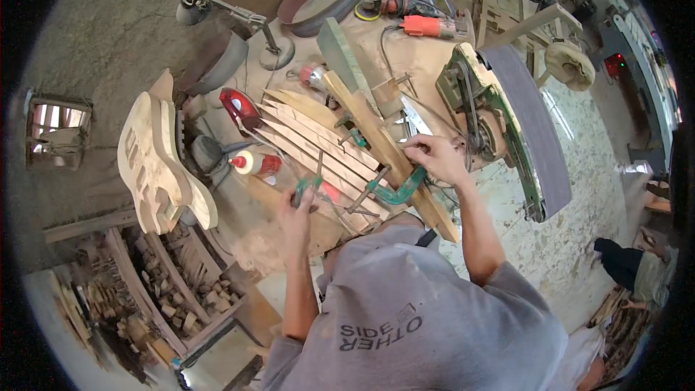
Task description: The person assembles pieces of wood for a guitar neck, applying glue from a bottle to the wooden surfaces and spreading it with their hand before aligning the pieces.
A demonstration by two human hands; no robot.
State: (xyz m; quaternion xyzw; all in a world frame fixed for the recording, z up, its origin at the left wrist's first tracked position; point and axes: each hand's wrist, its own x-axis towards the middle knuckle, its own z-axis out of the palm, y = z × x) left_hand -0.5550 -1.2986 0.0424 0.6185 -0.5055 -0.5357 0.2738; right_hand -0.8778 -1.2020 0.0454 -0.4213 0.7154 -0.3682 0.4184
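Observation:
My left hand [295, 211] is closed around a green C-clamp [307, 187], lifted beside several long pale wood strips [322, 146]. My right hand [443, 161] hovers at the right side of a thick wooden bar [387, 150], its thumb and fingertips pinched together; whatever is between them is too small to make out. The bar crosses the ends of the strips at a slant. A second green C-clamp [402, 191] sits across the bar just below my right hand, its screw rod pointing toward the strips. Another small green clamp [355, 137] is farther up the bar.
A glue bottle [255, 164] and a red iron-shaped tool [239, 107] lie left of the strips. Wooden guitar bodies [156, 156] stand at far left. A belt sander [532, 127] is on the right. Power tools [416, 11], sanding belts [322, 0] and a lamp [275, 51] occupy the back.

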